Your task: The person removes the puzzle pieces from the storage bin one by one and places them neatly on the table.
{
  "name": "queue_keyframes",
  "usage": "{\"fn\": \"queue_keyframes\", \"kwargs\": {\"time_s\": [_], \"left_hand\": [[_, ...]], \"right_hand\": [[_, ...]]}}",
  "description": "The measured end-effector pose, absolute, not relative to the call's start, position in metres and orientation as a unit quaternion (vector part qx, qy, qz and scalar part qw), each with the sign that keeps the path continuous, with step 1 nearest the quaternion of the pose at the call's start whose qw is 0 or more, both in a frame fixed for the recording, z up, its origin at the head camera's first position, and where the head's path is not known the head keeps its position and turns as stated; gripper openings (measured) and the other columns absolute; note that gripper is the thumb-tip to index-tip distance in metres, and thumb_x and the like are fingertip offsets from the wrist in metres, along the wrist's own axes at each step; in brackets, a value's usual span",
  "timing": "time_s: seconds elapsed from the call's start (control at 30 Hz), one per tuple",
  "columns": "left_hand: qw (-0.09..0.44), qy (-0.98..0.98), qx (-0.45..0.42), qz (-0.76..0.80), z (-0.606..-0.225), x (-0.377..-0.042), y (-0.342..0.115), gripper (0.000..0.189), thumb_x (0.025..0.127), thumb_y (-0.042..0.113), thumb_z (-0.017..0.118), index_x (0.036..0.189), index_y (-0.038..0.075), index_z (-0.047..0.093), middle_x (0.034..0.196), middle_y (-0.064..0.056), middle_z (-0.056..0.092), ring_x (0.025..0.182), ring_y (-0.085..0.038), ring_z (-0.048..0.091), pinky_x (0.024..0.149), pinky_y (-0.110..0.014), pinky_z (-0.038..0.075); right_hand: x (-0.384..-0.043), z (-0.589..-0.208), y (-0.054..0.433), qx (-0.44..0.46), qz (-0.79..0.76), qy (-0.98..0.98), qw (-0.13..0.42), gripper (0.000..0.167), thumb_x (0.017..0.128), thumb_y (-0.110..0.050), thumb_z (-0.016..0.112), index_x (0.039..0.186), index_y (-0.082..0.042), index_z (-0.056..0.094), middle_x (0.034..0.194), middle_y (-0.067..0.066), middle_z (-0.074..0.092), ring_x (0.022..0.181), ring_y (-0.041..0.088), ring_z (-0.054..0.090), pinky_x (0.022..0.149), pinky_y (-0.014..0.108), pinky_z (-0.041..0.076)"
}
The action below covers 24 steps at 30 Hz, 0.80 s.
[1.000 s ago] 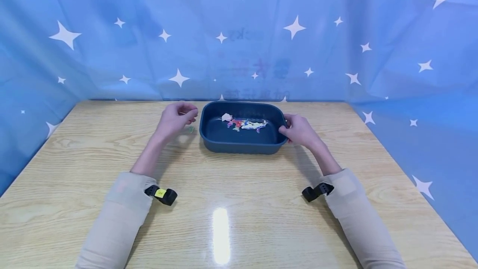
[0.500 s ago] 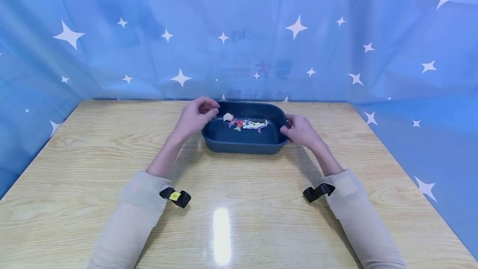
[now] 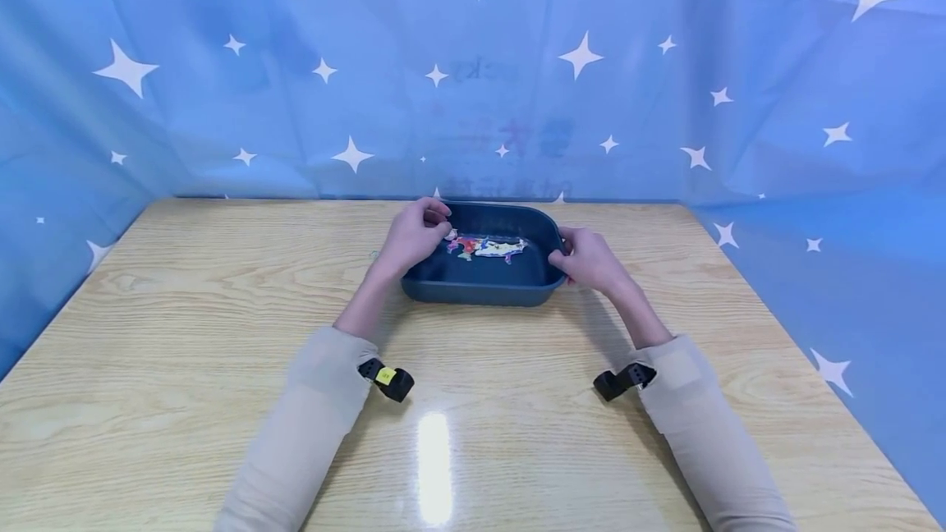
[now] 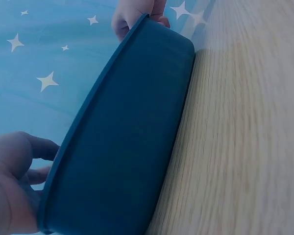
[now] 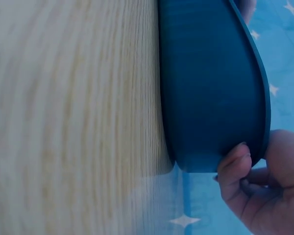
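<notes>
A dark blue oval-cornered basin (image 3: 480,294) stands at the back of the table, with several small colourful cut-out pieces (image 3: 469,245) lying flat inside. My right hand (image 3: 587,258) grips the basin's right end, thumb over the rim and fingers outside, as the right wrist view also shows. Bent over the basin's left end is my left hand (image 3: 414,235), its thumb and fingertips beside a whitish piece (image 3: 452,233). In the left wrist view the rim hides the left fingertips, so whether they hold the piece is unclear.
The wooden table (image 3: 222,335) spreads in front and to both sides. A blue curtain with white stars (image 3: 351,153) hangs behind it. Faint and greenish, a tiny mark (image 3: 374,254) shows left of the left wrist.
My left hand has moved right from the table beside the basin to over its left end, near the whitish piece. The right hand and the basin have stayed in place.
</notes>
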<state>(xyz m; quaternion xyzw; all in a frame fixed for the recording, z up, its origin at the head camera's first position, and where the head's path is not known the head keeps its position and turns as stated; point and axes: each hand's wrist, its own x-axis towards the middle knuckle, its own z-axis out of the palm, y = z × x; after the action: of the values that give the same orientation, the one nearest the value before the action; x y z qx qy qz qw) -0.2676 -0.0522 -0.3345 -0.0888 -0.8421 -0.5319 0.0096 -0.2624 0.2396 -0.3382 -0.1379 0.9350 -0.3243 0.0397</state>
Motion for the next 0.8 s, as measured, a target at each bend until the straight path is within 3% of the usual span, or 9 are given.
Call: {"fn": "queue_keyframes", "kwargs": {"time_s": [0.17, 0.4, 0.5, 0.6, 0.67, 0.8], "left_hand": [[0.01, -0.872, -0.081, -0.482, -0.339, -0.276, -0.045, 0.031, 0.099, 0.009, 0.061, 0.128, -0.003, 0.061, 0.121, -0.018, 0.063, 0.11, -0.031, 0.059, 0.099, -0.043, 0.048], [-0.013, -0.9, -0.084, -0.428, -0.344, -0.286, -0.04, 0.038, 0.1, 0.007, 0.057, 0.137, -0.002, 0.057, 0.133, -0.019, 0.06, 0.119, -0.031, 0.057, 0.105, -0.043, 0.045], [-0.027, -0.909, -0.085, -0.407, -0.347, -0.289, -0.038, 0.038, 0.1, 0.004, 0.054, 0.138, 0.0, 0.057, 0.132, -0.017, 0.061, 0.119, -0.029, 0.057, 0.105, -0.042, 0.045], [-0.043, -0.922, -0.084, -0.376, -0.348, -0.29, -0.036, 0.04, 0.098, 0.0, 0.054, 0.137, 0.002, 0.059, 0.13, -0.015, 0.062, 0.117, -0.028, 0.056, 0.104, -0.042, 0.046], [-0.055, -0.93, -0.087, -0.354, -0.349, -0.291, -0.035, 0.04, 0.095, -0.002, 0.053, 0.135, 0.003, 0.061, 0.129, -0.014, 0.063, 0.116, -0.027, 0.056, 0.104, -0.041, 0.046], [-0.062, -0.936, -0.097, -0.334, -0.35, -0.29, -0.035, 0.035, 0.094, -0.004, 0.055, 0.127, 0.003, 0.067, 0.123, -0.014, 0.065, 0.11, -0.027, 0.057, 0.101, -0.04, 0.048]], "right_hand": [[-0.261, -0.338, 0.239, -0.137, -0.322, 0.936, 0.042, 0.04, 0.096, -0.003, 0.051, 0.135, 0.007, 0.054, 0.066, 0.006, 0.054, 0.055, 0.029, 0.064, 0.052, 0.029, 0.05], [-0.26, -0.338, 0.239, -0.137, -0.321, 0.936, 0.051, 0.048, 0.097, -0.004, 0.051, 0.143, 0.007, 0.047, 0.064, 0.006, 0.053, 0.057, 0.03, 0.065, 0.053, 0.031, 0.052], [-0.26, -0.338, 0.239, -0.138, -0.319, 0.936, 0.05, 0.042, 0.096, -0.004, 0.05, 0.136, 0.007, 0.053, 0.063, 0.006, 0.052, 0.056, 0.029, 0.065, 0.054, 0.031, 0.053], [-0.26, -0.337, 0.239, -0.14, -0.316, 0.937, 0.048, 0.03, 0.096, -0.004, 0.05, 0.124, 0.007, 0.058, 0.062, 0.006, 0.05, 0.056, 0.028, 0.065, 0.055, 0.032, 0.053], [-0.26, -0.337, 0.239, -0.141, -0.316, 0.937, 0.047, 0.029, 0.096, -0.004, 0.05, 0.123, 0.007, 0.058, 0.061, 0.006, 0.049, 0.056, 0.029, 0.065, 0.055, 0.032, 0.053], [-0.259, -0.336, 0.238, -0.139, -0.319, 0.936, 0.05, 0.038, 0.097, -0.004, 0.05, 0.133, 0.007, 0.054, 0.062, 0.006, 0.051, 0.056, 0.03, 0.065, 0.054, 0.032, 0.053]]}}
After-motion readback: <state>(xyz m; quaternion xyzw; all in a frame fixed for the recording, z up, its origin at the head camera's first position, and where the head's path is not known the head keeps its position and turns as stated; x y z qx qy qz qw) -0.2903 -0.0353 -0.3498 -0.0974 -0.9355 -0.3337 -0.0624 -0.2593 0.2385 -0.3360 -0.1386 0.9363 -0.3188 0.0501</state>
